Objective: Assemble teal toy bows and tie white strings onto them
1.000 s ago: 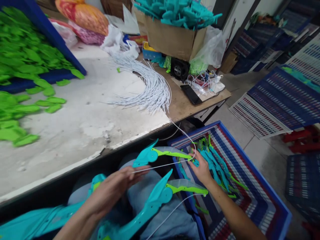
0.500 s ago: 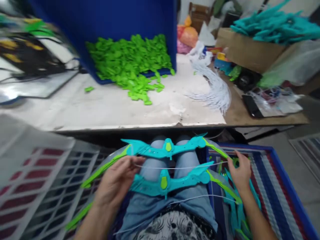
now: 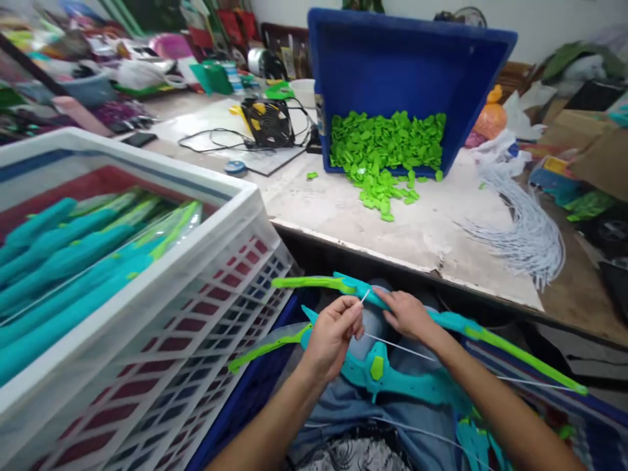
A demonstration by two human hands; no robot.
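Observation:
Two teal and green toy bows lie across my lap below the table edge. My left hand (image 3: 335,330) is closed in a pinch on the end of a white string (image 3: 398,347) that runs off to the right. My right hand (image 3: 406,313) is closed on the teal limb of the upper bow (image 3: 456,322), just right of its green tip (image 3: 307,282). The lower bow (image 3: 392,379) rests on my knees under both hands.
A white crate (image 3: 161,288) of teal bows stands at my left. On the table, a tipped blue bin (image 3: 402,59) spills green plastic pieces (image 3: 385,147); a bundle of white strings (image 3: 527,239) lies to the right, a small fan (image 3: 267,121) behind.
The view swung left from the blue crate on my right to the white crate. Both hands came together at the upper bow's left end, the left now pinching the string's end.

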